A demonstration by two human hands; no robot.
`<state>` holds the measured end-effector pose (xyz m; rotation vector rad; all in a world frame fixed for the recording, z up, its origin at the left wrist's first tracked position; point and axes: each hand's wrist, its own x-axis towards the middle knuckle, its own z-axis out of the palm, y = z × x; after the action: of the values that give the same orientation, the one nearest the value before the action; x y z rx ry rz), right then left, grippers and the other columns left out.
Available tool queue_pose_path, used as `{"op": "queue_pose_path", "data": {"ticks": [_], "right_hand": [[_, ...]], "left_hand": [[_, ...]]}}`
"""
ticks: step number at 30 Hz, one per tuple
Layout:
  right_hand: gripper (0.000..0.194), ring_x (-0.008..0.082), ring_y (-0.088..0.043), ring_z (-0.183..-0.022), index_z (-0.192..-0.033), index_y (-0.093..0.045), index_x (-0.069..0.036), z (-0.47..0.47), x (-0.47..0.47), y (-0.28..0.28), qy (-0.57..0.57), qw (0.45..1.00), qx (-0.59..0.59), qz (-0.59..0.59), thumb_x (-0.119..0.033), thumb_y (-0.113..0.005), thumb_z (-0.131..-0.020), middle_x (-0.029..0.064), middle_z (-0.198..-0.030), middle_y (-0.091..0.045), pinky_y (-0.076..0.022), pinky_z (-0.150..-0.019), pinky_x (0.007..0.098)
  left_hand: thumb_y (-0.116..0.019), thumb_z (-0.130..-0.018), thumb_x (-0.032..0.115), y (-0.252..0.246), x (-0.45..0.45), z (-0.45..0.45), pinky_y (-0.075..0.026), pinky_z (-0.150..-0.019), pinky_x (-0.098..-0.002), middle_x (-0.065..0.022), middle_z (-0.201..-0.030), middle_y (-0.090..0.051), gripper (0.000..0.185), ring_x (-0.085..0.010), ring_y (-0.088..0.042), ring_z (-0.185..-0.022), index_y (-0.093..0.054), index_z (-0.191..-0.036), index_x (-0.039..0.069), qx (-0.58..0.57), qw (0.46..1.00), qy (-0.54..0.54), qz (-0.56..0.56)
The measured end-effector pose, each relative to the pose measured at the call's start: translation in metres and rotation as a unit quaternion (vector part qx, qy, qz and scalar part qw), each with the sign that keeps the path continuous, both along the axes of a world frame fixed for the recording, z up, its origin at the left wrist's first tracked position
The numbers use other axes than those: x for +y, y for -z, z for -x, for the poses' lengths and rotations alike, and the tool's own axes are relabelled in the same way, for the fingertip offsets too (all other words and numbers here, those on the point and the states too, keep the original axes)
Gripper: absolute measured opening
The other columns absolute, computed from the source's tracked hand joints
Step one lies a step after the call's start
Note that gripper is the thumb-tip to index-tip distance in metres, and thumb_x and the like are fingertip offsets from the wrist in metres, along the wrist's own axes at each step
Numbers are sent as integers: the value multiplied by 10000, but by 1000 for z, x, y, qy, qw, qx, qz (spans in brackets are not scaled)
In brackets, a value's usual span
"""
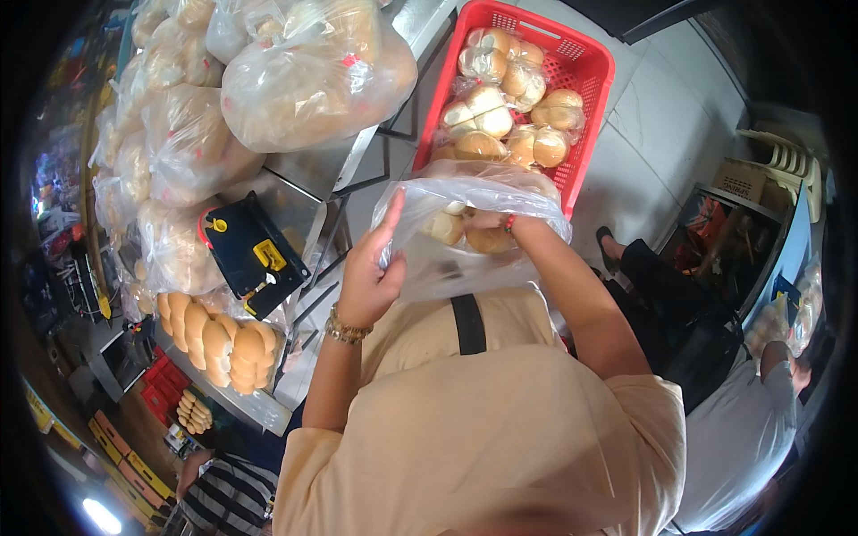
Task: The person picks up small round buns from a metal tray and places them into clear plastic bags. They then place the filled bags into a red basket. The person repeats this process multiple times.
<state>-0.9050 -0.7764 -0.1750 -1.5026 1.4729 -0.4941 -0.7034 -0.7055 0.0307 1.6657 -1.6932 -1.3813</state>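
Note:
A large clear plastic bag (462, 271) is held up before my torso, its mouth spread wide. My left hand (375, 268) grips the bag's left rim, with the thumb and index finger showing. Inside the mouth, my right hand (488, 220) reaches down among bread rolls (444, 226); its fingertips are partly hidden, so whether it grips a roll is unclear. Just beyond the bag stands a red plastic crate (606, 100), holding several small clear packs of rolls (486, 110). The bag covers the crate's near end.
On the metal table (298, 161) at left are several filled plastic bags (308, 87), a black tape sealer (255, 248) with yellow parts and a pack of rolls (218, 342). One person (730, 422) is at right, another in stripes (228, 496) at lower left. A shelf unit (730, 248) stands right.

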Motion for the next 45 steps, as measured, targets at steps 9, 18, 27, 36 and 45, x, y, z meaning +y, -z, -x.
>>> {"op": "queue_pose_path", "data": {"ticks": [9,18,27,36,45], "right_hand": [[354,221,-592,-1058,-1141,-602,-8,-4,39,3,-115,984,135,23,-152,-684,-828,105,-1140,-630,-474,-898,335],[383,203,-586,-1092,-1172,-596,-11,22,63,-61,-222,960,167,19,-165,-694,-835,97,-1173,-626,-473,-915,326],[190,127,-630,-934,-1077,-625,-4,47,-88,-110,-127,879,-444,-118,-121,-564,-941,63,-932,-680,-510,-819,280],[329,293,-509,-1209,-1095,-688,-161,-48,-115,77,-312,858,406,40,-324,-645,-813,100,-1207,-607,-422,-932,497],[91,276,-494,-1210,-975,-576,-101,48,-82,14,58,980,-191,25,-138,-588,-893,134,-1375,-484,-408,-977,422]], "left_hand": [[-475,-731,-75,0,9,-7,-460,-750,-269,-182,-1049,-614,779,-266,-571,-768,-359,-1466,154,-57,994,50,78],[-465,-755,-108,-15,15,-8,-410,-585,-211,-85,-906,-583,788,-95,-443,-617,-354,-1473,197,-27,994,12,-106],[-469,-774,-100,-19,16,-13,-387,-555,-188,-73,-934,-582,758,-68,-401,-584,-359,-1470,178,-4,991,-1,-132],[-482,-779,-84,-16,22,-6,-378,-551,-180,-112,-1245,-596,722,-54,-387,-570,-363,-1462,115,25,993,-35,-106],[-502,-781,-57,-7,22,-17,-351,-533,-202,-20,-750,-441,736,-65,-357,-557,-357,-1472,152,47,990,-43,-127]]}}
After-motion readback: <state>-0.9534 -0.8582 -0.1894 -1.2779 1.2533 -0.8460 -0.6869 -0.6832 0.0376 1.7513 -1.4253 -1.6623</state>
